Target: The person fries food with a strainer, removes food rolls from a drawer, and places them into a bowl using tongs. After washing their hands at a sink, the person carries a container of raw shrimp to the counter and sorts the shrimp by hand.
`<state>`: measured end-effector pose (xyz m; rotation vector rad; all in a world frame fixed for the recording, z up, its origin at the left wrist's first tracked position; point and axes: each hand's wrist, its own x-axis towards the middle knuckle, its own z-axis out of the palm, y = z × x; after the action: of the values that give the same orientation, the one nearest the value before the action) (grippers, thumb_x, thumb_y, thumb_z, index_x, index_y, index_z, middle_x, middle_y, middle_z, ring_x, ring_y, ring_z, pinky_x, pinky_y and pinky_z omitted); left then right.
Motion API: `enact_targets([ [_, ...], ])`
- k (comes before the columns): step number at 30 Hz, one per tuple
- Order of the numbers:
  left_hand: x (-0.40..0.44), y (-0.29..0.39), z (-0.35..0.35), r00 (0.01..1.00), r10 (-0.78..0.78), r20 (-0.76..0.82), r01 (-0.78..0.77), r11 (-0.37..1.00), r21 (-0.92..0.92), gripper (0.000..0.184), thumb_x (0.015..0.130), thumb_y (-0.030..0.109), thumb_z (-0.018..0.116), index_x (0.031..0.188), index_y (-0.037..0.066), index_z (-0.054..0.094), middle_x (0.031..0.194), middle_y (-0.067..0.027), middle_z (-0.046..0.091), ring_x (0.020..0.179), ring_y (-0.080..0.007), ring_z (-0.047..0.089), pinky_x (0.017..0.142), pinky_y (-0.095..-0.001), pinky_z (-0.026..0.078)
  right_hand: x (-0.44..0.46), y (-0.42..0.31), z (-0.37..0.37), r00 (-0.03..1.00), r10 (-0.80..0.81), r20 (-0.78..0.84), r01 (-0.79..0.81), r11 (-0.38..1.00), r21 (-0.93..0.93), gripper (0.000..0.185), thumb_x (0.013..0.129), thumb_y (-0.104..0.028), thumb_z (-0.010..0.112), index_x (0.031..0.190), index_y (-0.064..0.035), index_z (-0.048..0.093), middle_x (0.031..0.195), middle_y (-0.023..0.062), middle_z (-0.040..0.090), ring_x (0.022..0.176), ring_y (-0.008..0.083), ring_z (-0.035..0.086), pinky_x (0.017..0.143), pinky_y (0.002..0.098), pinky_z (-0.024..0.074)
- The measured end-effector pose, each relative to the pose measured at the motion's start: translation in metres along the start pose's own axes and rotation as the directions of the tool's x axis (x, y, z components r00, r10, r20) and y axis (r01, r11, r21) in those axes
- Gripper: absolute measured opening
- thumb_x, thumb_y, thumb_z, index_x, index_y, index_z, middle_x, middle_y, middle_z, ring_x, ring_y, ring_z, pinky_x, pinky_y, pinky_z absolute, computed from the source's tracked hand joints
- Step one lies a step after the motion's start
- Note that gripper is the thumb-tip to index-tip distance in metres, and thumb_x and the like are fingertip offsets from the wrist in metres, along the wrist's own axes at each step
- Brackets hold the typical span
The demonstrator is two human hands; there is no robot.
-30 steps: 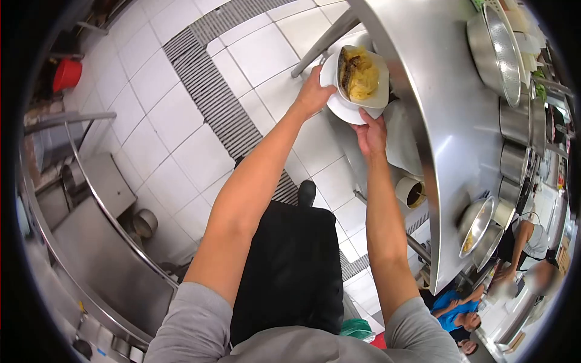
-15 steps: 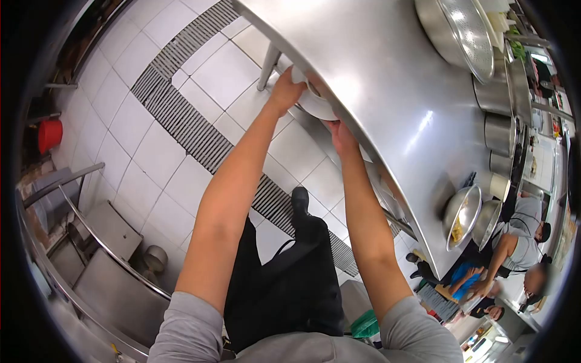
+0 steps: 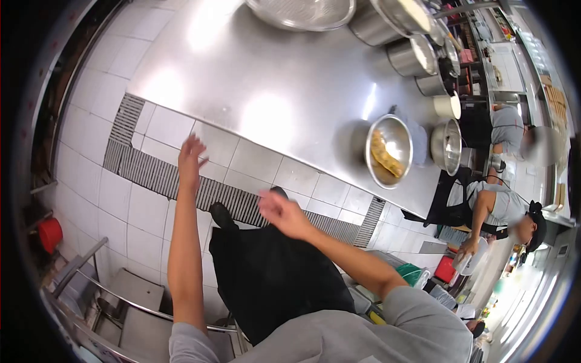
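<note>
My left hand point(image 3: 192, 158) hovers over the tiled floor, just short of the steel table's point(image 3: 254, 115) front edge. Its fingers are apart and hold nothing. Nearer my body, in front of my black apron point(image 3: 272, 278), is my right hand point(image 3: 283, 213). It is slightly blurred, with loosely spread fingers and nothing in them. Neither hand touches the table. Toward the table's right end stands a steel bowl point(image 3: 399, 136) with a long yellow-brown piece of food point(image 3: 382, 154) inside.
A perforated steel colander point(image 3: 302, 13) sits at the table's far side, beside several steel pots point(image 3: 408, 57). A white container point(image 3: 446, 106) and another steel bowl point(image 3: 446, 145) are at the right. Co-workers in grey shirts point(image 3: 490, 202) stand beyond. A floor drain grate point(image 3: 157, 172) crosses the tiles.
Both hands were under the table edge on a white rounded dish; now they are withdrawn and bare, and the dish is out of sight. My view has swung toward the tabletop.
</note>
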<state>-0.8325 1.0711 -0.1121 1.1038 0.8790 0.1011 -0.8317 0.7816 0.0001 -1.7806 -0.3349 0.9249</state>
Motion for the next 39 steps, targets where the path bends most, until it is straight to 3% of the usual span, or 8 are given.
enact_targets([
  [4, -0.110, 0.028, 0.005, 0.999, -0.014, -0.046, 0.016, 0.998, 0.052, 0.045, 0.093, 0.025, 0.057, 0.134, 0.007, 0.049, 0.126, -0.0097, 0.056, 0.107, -0.0184, 0.057, 0.087, -0.0351, 0.046, -0.102, -0.074, -0.061, 0.952, -0.252, 0.173, 0.304, 0.849, -0.432, 0.044, 0.087, -0.011, 0.067, 0.129, -0.0072, 0.056, 0.088, 0.0099, 0.067, 0.080, 0.0209, 0.066, 0.074, 0.0319, 0.0523],
  [8, -0.193, 0.083, 0.093, 0.998, 0.052, 0.027, -0.053, 0.997, 0.056, 0.031, 0.093, 0.017, 0.060, 0.120, 0.002, 0.056, 0.101, -0.0055, 0.063, 0.076, -0.0095, 0.057, 0.068, -0.0228, 0.046, -0.129, -0.097, -0.147, 0.711, -0.559, -0.427, 0.161, 0.720, -0.675, 0.043, 0.082, -0.018, 0.073, 0.120, -0.0043, 0.058, 0.082, 0.0099, 0.066, 0.072, 0.0201, 0.063, 0.067, 0.0310, 0.0492],
  [10, -0.203, 0.106, 0.163, 0.983, 0.078, 0.167, -0.095, 0.991, 0.099, 0.033, 0.092, 0.015, 0.061, 0.121, 0.001, 0.055, 0.101, -0.0067, 0.060, 0.075, -0.0111, 0.057, 0.068, -0.0235, 0.047, -0.099, -0.113, -0.184, 0.455, -0.118, -0.883, -0.078, 0.982, -0.172, 0.041, 0.084, -0.020, 0.073, 0.118, -0.0038, 0.057, 0.082, 0.0090, 0.066, 0.074, 0.0190, 0.062, 0.067, 0.0329, 0.0497],
  [16, -0.152, 0.102, 0.321, 0.933, 0.116, 0.341, -0.219, 0.934, 0.281, 0.036, 0.090, 0.015, 0.065, 0.119, 0.000, 0.050, 0.096, -0.0077, 0.058, 0.073, -0.0133, 0.060, 0.065, -0.0253, 0.049, -0.027, -0.063, -0.228, 0.730, 0.312, -0.608, -0.011, 0.895, 0.446, 0.033, 0.088, -0.013, 0.065, 0.115, 0.0026, 0.056, 0.074, 0.0087, 0.065, 0.062, 0.0120, 0.062, 0.053, 0.0248, 0.0481],
  [24, -0.160, 0.101, 0.371, 0.769, 0.126, 0.626, -0.540, 0.653, 0.531, 0.029, 0.089, 0.023, 0.067, 0.106, 0.000, 0.059, 0.097, -0.0111, 0.062, 0.084, -0.0196, 0.062, 0.075, -0.0310, 0.049, -0.144, -0.016, -0.240, 0.516, 0.386, -0.765, 0.141, 0.842, 0.521, 0.022, 0.083, -0.003, 0.060, 0.103, 0.0044, 0.062, 0.081, 0.0102, 0.068, 0.064, 0.0126, 0.066, 0.048, 0.0269, 0.0515],
  [28, -0.119, 0.098, 0.451, 0.281, 0.474, 0.834, -0.959, 0.108, 0.261, 0.048, 0.089, 0.037, 0.064, 0.126, 0.006, 0.056, 0.132, -0.0194, 0.051, 0.121, -0.0371, 0.048, 0.102, -0.0481, 0.038, -0.228, 0.054, -0.220, 0.441, 0.559, -0.702, -0.194, 0.823, 0.534, 0.014, 0.082, -0.004, 0.061, 0.093, 0.0030, 0.065, 0.069, 0.0110, 0.067, 0.062, 0.0137, 0.067, 0.045, 0.0294, 0.0506],
  [32, -0.045, 0.049, 0.478, 0.283, 0.090, 0.955, -0.851, -0.437, 0.293, 0.067, 0.093, 0.062, 0.041, 0.150, 0.029, 0.029, 0.156, -0.0126, 0.024, 0.143, -0.0395, 0.020, 0.107, -0.0669, 0.021, -0.233, 0.139, -0.201, 0.299, 0.483, -0.823, -0.507, 0.811, 0.292, 0.029, 0.076, -0.022, 0.067, 0.069, 0.0050, 0.060, 0.063, 0.0194, 0.064, 0.056, 0.0290, 0.065, 0.053, 0.0414, 0.0511],
  [39, -0.012, 0.065, 0.465, 0.327, 0.116, 0.938, -0.843, -0.412, 0.345, 0.069, 0.093, 0.063, 0.038, 0.152, 0.030, 0.023, 0.158, -0.0122, 0.020, 0.144, -0.0385, 0.018, 0.109, -0.0645, 0.021, -0.134, 0.192, -0.189, 0.104, 0.668, -0.737, -0.019, 0.742, 0.670, 0.023, 0.081, -0.014, 0.064, 0.076, 0.0079, 0.057, 0.065, 0.0192, 0.064, 0.054, 0.0257, 0.068, 0.049, 0.0350, 0.0538],
])
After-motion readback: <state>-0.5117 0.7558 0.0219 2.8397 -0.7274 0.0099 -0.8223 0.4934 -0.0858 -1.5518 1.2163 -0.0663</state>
